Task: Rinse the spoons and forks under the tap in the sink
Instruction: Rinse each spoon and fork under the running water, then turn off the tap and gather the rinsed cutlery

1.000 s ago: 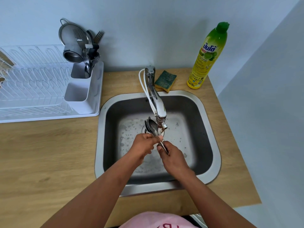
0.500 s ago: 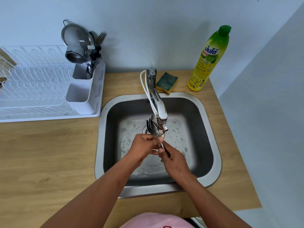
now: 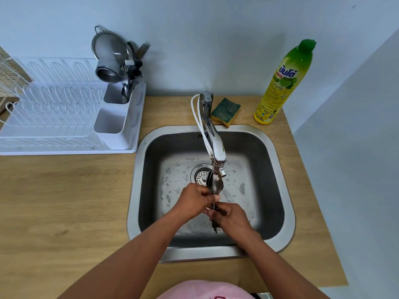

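Observation:
A bundle of metal spoons and forks [image 3: 216, 184] is held over the steel sink [image 3: 278, 173], its bowl ends just under the spout of the tap [image 3: 216, 145]. My left hand [image 3: 195, 200] is closed around the middle of the bundle. My right hand [image 3: 230, 217] grips the handles lower down, whose dark tips stick out beneath it. Foam and water cover the sink floor around the drain [image 3: 200, 175]. I cannot tell whether water is running from the spout.
A white dish rack [image 3: 64, 117] stands at the left on the wooden counter [image 3: 64, 201], its cutlery holder [image 3: 116, 100] filled with forks, spoons and a metal strainer. A green-yellow sponge [image 3: 226, 111] and a dish soap bottle [image 3: 282, 83] stand behind the sink near the wall.
Both hands and the cutlery bundle have shifted slightly toward me and lower under the spout. The drain is now uncovered.

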A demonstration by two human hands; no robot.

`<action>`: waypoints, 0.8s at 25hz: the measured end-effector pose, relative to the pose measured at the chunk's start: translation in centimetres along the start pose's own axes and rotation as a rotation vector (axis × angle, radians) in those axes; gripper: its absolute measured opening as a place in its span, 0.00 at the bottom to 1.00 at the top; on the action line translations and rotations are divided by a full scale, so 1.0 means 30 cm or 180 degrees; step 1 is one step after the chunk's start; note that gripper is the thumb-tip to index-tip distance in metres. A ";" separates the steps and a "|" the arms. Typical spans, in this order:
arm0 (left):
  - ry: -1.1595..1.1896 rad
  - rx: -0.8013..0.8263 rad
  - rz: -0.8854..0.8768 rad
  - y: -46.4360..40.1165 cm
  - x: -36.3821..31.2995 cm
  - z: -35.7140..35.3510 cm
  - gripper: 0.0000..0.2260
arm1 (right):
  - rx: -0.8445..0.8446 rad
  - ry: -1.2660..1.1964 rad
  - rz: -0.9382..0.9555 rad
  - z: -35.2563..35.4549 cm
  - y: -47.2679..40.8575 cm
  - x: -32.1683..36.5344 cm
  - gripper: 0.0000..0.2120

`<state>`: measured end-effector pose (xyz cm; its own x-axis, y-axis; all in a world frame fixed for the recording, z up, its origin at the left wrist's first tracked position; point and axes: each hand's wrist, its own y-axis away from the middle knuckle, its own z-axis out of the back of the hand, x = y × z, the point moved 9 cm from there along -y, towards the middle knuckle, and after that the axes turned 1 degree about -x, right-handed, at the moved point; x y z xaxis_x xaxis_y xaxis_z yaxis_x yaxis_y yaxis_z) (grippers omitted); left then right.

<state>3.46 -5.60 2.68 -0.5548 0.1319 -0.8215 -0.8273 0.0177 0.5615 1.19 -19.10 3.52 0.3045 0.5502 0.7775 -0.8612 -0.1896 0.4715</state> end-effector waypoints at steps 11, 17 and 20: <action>0.0656 -0.0721 0.0005 0.055 0.064 0.138 0.01 | -0.0826 0.0865 0.0745 0.369 -0.120 0.414 0.19; 0.0831 -0.0845 -0.0231 0.088 -0.031 0.243 0.03 | -0.0630 0.2258 0.1786 0.300 -0.325 0.880 0.21; 0.0814 -0.0839 -0.0313 0.097 -0.065 0.286 0.03 | -0.0520 0.2893 0.1771 0.250 -0.390 0.911 0.14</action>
<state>2.91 2.71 6.77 -0.4483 -0.1099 -0.8871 -0.8536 -0.2421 0.4613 22.65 -7.94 22.37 -0.5050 0.8310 0.2335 -0.8499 -0.5259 0.0335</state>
